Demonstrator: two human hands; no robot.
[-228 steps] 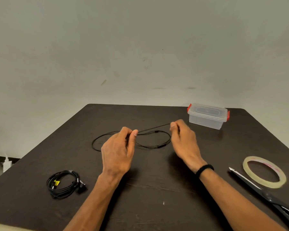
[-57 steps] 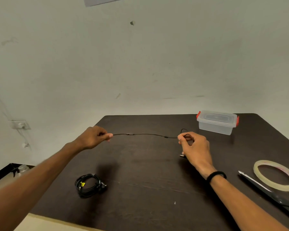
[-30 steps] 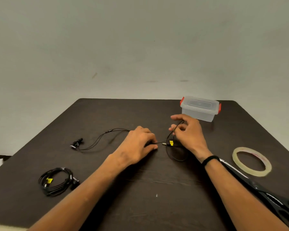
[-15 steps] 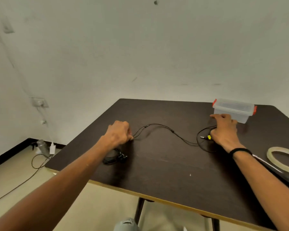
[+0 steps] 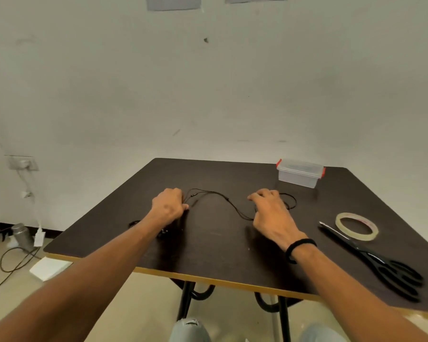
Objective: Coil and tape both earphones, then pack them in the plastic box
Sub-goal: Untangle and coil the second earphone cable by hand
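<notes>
dark table (image 5: 208,257) against pale scuffed wall (image 5: 208,95), beige floor (image 5: 143,299)

Bare tabletop (image 5: 215,245) at lower centre, between both forearms. Right side blocked: scissors (image 5: 371,257) touching tape roll (image 5: 356,226). Plastic box (image 5: 300,172) in the upper right corner. Earphone cord (image 5: 223,201) strung across centre between left hand (image 5: 168,206) and right hand (image 5: 269,211).

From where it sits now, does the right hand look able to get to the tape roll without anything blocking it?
Probably yes. The right hand rests on the earphone cable, and the tape roll lies flat to its right with bare table between. The scissors lie nearer the person, beside the roll, not across that path.
</notes>
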